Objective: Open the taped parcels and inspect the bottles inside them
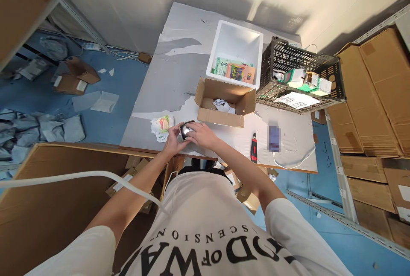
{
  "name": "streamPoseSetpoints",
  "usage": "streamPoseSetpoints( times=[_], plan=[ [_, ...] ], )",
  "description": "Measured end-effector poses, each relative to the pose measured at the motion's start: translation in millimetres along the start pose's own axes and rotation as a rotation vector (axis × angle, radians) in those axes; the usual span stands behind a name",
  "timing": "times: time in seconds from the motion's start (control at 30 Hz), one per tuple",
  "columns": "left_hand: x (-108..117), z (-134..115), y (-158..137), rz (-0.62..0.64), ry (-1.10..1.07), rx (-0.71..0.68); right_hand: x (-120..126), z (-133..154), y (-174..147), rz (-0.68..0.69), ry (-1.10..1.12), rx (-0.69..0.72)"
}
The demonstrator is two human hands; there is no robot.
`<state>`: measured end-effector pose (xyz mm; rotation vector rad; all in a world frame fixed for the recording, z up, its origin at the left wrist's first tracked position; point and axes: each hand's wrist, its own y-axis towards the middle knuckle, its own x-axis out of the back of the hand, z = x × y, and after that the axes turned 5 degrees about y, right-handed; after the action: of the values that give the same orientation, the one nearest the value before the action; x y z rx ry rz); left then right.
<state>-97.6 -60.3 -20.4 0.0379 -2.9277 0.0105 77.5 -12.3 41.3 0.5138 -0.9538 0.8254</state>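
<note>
Close to the table's front edge, my left hand (174,140) is closed around the side of a small dark-edged object with a shiny, rounded silver face (185,130). My right hand (201,134) grips the same object from the other side, fingers over its top. Its exact kind is not clear, as the fingers cover much of it. Just left of my hands lies a torn, crumpled paper packet (162,126) with a coloured print. An open cardboard box (221,118) stands right behind my hands, with crumpled white paper (223,106) inside.
Behind the box is a white foam bin (235,28) holding flat printed packets. A black plastic crate (301,54) with small boxes stands right of it. A red box cutter (254,150) and a phone (274,138) on a white cable lie on the table (150,84).
</note>
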Motion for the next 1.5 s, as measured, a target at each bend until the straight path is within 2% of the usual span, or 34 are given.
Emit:
streamPoseSetpoints(
  times=[0.1,0.13,0.23,0.3,0.43,0.63,0.77,0.87,1.0,1.1,1.2,1.3,1.43,1.5],
  plan=[
    [4,-1,-2,0.033,0.058,-0.025,-6,-8,-15,-0.068,0.127,0.124],
    [5,-2,-2,0.038,0.092,-0.028,-8,-11,-21,-0.115,0.175,0.116],
    [8,-4,-1,0.057,0.181,-0.035,-18,-20,-35,-0.270,0.277,-0.034],
    [9,-5,1,0.081,0.219,-0.046,-23,-25,-39,-0.267,0.306,-0.066],
    [11,-6,5,0.060,0.278,-0.072,-28,-28,-32,-0.196,0.387,-0.039],
    [6,-20,9,0.129,0.275,-0.208,-15,-22,-35,-0.308,0.467,-0.113],
    [-14,-38,13,0.209,0.249,-0.297,0,-14,-64,-0.425,0.435,-0.072],
    [-40,-47,14,0.319,0.244,-0.380,5,-12,-95,-0.422,0.306,-0.064],
    [-82,-44,14,0.412,0.263,-0.455,-7,-20,-130,-0.424,0.127,-0.137],
    [-105,-35,14,0.482,0.293,-0.446,-21,-28,-145,-0.426,0.047,-0.216],
    [-113,-28,15,0.541,0.334,-0.392,-28,-33,-151,-0.395,-0.002,-0.262],
    [-110,-24,18,0.587,0.380,-0.387,-26,-35,-149,-0.335,-0.031,-0.249],
    [-108,-30,24,0.611,0.416,-0.432,-11,-41,-145,-0.232,-0.077,-0.203],
    [-112,-41,28,0.600,0.413,-0.444,6,-44,-148,-0.249,-0.075,-0.204]
  ],
)
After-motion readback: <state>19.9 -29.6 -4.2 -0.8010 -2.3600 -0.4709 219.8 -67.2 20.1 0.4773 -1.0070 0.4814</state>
